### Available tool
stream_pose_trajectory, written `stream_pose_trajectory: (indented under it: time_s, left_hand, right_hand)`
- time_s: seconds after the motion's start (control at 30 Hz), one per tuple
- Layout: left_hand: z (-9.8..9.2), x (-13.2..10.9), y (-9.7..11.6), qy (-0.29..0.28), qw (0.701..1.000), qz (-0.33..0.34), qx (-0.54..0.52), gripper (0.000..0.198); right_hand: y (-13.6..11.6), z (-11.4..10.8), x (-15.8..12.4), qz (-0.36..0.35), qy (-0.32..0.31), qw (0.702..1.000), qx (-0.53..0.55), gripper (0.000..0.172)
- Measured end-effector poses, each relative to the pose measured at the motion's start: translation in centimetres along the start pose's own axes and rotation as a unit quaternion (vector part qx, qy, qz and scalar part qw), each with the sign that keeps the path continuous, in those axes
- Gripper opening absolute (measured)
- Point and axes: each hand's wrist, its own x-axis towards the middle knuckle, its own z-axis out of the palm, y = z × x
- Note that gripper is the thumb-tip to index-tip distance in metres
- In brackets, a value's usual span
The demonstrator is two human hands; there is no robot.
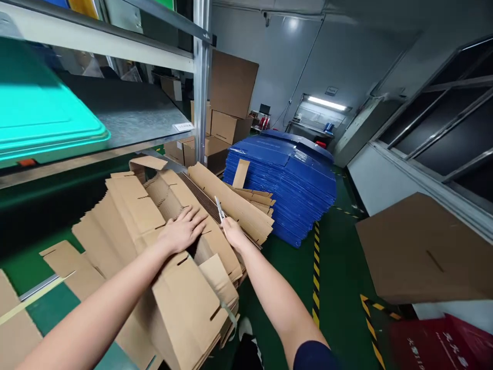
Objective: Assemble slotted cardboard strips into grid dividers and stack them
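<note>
one heap of flat cartons [131, 210] on the table [57, 308], too many to count. left hand [182, 231] flat on it, fingers apart; right hand [232, 234], fingers clamped on one thin tool [220, 207], its lower end hidden. one blue stack [296, 180] behind.

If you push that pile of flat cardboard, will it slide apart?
Probably. The cardboard pile is already fanned out unevenly, so sheets likely slip over each other. Each thin sheet looks light and slightly bendy; the left hand lies flat on top.
</note>
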Motion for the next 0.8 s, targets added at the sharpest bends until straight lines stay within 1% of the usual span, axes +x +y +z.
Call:
stream_pose_trajectory:
  time_s: [0.07, 0.13, 0.2, 0.23, 0.3, 0.37, 0.43, 0.53, 0.63, 0.73, 0.8]
  left_hand:
    - [0.1, 0.2, 0.3, -0.002, 1.0, -0.002, 0.003, 0.05]
    - [0.2, 0.5, 0.5, 0.01, 1.0, 0.006, 0.007, 0.049]
    - [0.1, 0.7, 0.5, 0.026, 0.999, 0.02, 0.014, 0.049]
    - [0.0, 0.7, 0.6, 0.029, 0.999, 0.026, 0.017, 0.049]
    - [-0.4, 0.8, 0.8, 0.023, 0.999, 0.017, 0.026, 0.048]
    - [-0.8, 0.6, 1.5, 0.016, 0.999, -0.019, 0.04, 0.048]
    - [-1.0, 0.2, 2.6, 0.019, 0.996, -0.071, 0.058, 0.048]
    - [-1.0, -1.0, 4.8, 0.02, 0.988, -0.136, 0.071, 0.051]
    - [-0.6, -2.7, 7.0, 0.013, 0.983, -0.175, 0.061, 0.053]
    - [0.0, -4.0, 8.7, 0.015, 0.98, -0.191, 0.044, 0.058]
    - [0.4, -4.3, 9.6, 0.027, 0.979, -0.198, 0.036, 0.059]
  right_hand:
    - [0.4, -4.1, 1.5, 0.011, -0.021, 1.0, -0.018, 0.012]
    - [0.9, -9.1, 4.0, 0.011, -0.008, 0.999, -0.047, 0.013]
    - [1.6, -13.7, 7.3, 0.012, 0.015, 0.996, -0.087, 0.015]
    - [2.1, -15.5, 9.0, 0.001, 0.028, 0.987, -0.161, 0.019]
    - [3.1, -17.8, 11.9, -0.025, 0.016, 0.961, -0.274, 0.026]
    - [3.9, -18.6, 14.0, -0.04, -0.012, 0.941, -0.337, 0.031]
    - [4.3, -18.6, 15.5, -0.04, -0.032, 0.932, -0.359, 0.033]
    - [4.7, -18.3, 17.2, -0.038, -0.055, 0.924, -0.377, 0.035]
    - [5.0, -18.4, 17.8, -0.053, -0.085, 0.925, -0.367, 0.037]
    - [5.0, -18.8, 17.8, -0.067, -0.109, 0.935, -0.33, 0.041]
    - [4.5, -19.4, 18.4, -0.075, -0.12, 0.942, -0.305, 0.047]
